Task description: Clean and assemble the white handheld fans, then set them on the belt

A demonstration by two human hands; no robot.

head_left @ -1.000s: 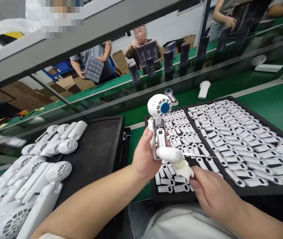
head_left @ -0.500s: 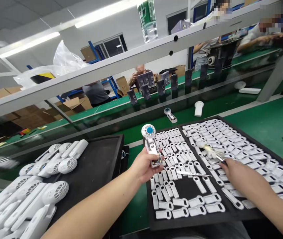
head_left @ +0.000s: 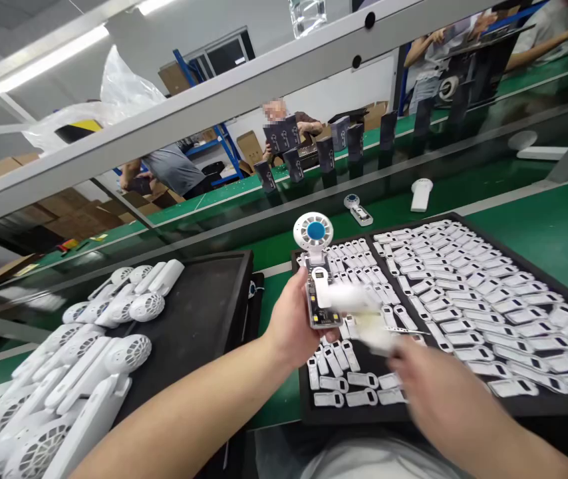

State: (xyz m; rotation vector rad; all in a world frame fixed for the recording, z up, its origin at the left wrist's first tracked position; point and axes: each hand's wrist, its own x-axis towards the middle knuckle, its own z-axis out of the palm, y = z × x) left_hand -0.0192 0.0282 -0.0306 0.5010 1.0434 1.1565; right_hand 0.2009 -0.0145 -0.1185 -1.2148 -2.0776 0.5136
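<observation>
White with a blue hub, one fan (head_left: 316, 257) is held nearly upright by the left hand (head_left: 288, 326), at the centre of the frame; its handle is open, so that a board (head_left: 321, 313) with small yellow spots can be seen. By the right hand (head_left: 433, 379), which is blurred, a white tool (head_left: 348, 297) is gripped, and its end is seen across the handle; whether it touches cannot be told. At the right of the frame, the right tray (head_left: 364, 414) is covered with many rows of panels (head_left: 483, 299), and a thin strip (head_left: 406, 330) is seen among them. At the left, white fans (head_left: 89, 372) are heaped in the left tray (head_left: 199, 306). Above the right tray, a second fan (head_left: 360, 211), also opened, and a shell (head_left: 420, 195) are placed on the green bench (head_left: 553, 213). In the upper middle, boxes (head_left: 326, 154) are lined up, and some more are held by a co-worker (head_left: 308, 124).
</observation>
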